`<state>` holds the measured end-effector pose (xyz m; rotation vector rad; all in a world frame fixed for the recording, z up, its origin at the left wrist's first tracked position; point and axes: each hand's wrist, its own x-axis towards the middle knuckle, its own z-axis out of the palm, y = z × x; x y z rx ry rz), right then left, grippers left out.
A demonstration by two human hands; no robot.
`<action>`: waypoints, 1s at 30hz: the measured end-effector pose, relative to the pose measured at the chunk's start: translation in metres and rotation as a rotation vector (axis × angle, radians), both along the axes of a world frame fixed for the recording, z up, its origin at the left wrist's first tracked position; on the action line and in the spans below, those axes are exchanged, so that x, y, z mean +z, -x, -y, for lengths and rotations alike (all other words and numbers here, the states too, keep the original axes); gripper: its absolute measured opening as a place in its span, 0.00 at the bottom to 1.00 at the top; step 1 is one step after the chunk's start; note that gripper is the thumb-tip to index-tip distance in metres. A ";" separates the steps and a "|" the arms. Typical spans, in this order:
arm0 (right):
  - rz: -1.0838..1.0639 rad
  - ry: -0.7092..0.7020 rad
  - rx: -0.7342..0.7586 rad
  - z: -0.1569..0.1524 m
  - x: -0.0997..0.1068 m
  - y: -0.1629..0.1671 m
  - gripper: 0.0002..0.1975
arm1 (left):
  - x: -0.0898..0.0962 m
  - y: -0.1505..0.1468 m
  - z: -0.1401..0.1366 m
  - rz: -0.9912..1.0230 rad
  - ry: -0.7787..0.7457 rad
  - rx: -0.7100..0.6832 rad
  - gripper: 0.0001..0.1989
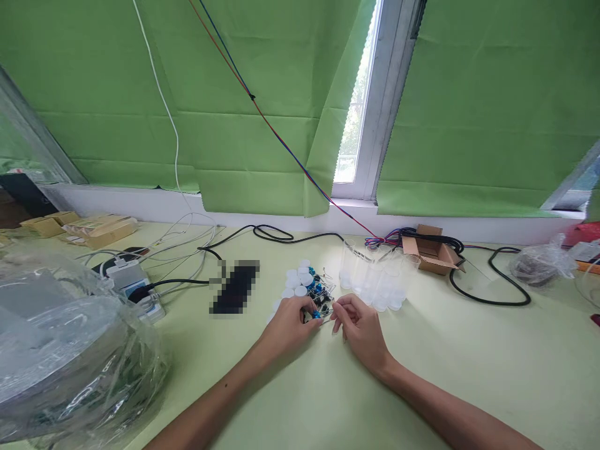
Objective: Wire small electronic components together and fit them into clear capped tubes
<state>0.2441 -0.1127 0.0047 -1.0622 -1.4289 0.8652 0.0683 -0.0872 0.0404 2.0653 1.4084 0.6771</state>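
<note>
Between the thumb and fingers of my left hand [289,322] is a small blue electronic component [316,315] with thin metal leads pointing right. Close beside it, my right hand [360,326] is closed in a pinch at the ends of the leads; the exact contact is too small to make out. Just beyond my fingers lies a loose pile of blue and black components [321,292] with bare wire legs. Several round white caps [291,282] are spread along the left of the pile. Behind my right hand stand several clear plastic tubes [375,281].
A pixelated dark rectangle [235,287] lies left of the caps. Further left are a power strip [140,290] with cables and a large plastic-wrapped spool [70,350]. An opened cardboard box [434,253] and a looped black cable [509,303] lie at the back right.
</note>
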 end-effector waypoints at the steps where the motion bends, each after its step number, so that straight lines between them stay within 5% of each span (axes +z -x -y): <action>1: 0.002 -0.009 0.007 0.000 0.000 0.000 0.15 | 0.001 0.000 0.000 0.012 0.010 0.002 0.12; 30: 0.096 -0.071 -0.035 0.002 -0.001 0.000 0.13 | 0.003 -0.002 0.000 0.130 0.150 -0.041 0.14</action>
